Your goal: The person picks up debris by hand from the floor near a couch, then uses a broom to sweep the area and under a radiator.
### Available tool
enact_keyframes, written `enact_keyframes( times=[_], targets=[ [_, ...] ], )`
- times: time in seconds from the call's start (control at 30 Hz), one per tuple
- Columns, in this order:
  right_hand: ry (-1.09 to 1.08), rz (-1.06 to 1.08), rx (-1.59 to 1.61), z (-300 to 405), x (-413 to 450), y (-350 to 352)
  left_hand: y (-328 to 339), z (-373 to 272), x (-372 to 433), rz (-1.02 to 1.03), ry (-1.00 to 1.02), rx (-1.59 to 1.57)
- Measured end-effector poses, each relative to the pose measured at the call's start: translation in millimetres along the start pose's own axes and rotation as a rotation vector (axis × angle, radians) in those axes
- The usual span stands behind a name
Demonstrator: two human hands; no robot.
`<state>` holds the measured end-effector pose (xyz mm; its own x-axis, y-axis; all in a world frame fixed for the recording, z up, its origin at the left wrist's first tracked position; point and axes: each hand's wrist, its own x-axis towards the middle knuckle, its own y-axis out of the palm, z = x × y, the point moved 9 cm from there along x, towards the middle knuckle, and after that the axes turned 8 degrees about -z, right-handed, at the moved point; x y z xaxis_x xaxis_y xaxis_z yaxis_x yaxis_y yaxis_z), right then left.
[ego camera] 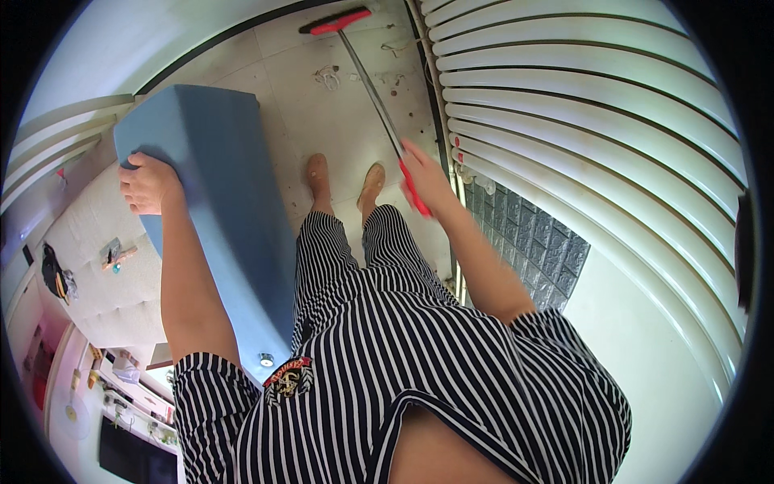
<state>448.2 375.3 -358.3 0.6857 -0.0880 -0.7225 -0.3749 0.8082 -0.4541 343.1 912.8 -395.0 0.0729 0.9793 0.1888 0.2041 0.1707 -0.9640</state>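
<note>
My left hand (150,183) grips the upper edge of a blue sofa arm or back (227,175), its fingers curled over the far side. In my right hand (425,179) is the red grip of a long-handled floor brush (370,85) with a grey metal shaft. Its red head with dark bristles lies near the dark skirting at the top of the view. Between the brush head and my feet, hair-like debris (328,77) and small dark bits are scattered on the pale tiled floor (290,121).
A white column radiator (562,78) runs along the right, with pipes at its base and grey brick-patterned wall panelling (526,242) below. At left, a light tufted cushion (91,272) bears small items. A dark television (136,454) appears at lower left.
</note>
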Motion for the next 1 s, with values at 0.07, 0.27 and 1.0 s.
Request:
enact_keyframes(
  times=[0.07, 0.27, 1.0],
  targets=[
    [-0.051, 0.010, 0.030, 36, 47, 29, -7, -8, -3, -0.004, 0.001, -0.015],
    [-0.092, 0.018, -0.270, -27, 83, 25, -5, -10, -14, 0.016, -0.002, -0.027],
    [0.154, -0.061, 0.321, -12, 115, -3, -16, 0, -31, -0.003, 0.008, -0.050]
  ],
)
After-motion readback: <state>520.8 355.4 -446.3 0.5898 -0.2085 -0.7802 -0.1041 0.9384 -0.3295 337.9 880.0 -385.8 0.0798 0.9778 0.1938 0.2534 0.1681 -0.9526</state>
